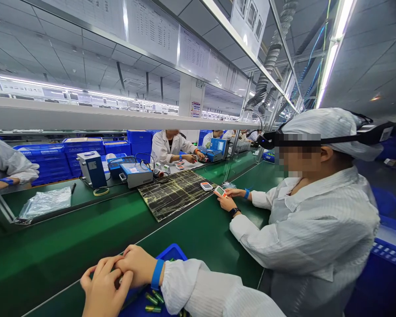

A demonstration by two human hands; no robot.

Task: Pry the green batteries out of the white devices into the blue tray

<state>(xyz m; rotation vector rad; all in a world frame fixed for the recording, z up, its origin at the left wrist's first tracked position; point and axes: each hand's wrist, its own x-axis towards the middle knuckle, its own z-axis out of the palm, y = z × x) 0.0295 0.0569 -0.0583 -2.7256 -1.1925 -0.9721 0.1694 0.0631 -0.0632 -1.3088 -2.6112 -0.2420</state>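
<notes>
So, both hands low over blue bin [173,252] at near tabletop [86,246] edge. Left hand [102,286] and right hand [138,264] bunched, fingers pressed together, pinching something too small to tell. Green batteries [153,301] in bin under wrists. Blue wristband [157,274] on right. Overhead sheets [152,28] printed, unreadable. Co-worker [317,229] beside holds white device [220,191].

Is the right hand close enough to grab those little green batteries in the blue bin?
Probably yes. The right hand hovers right over the blue bin, and the batteries lie just below its wrist with nothing covering them.
</notes>
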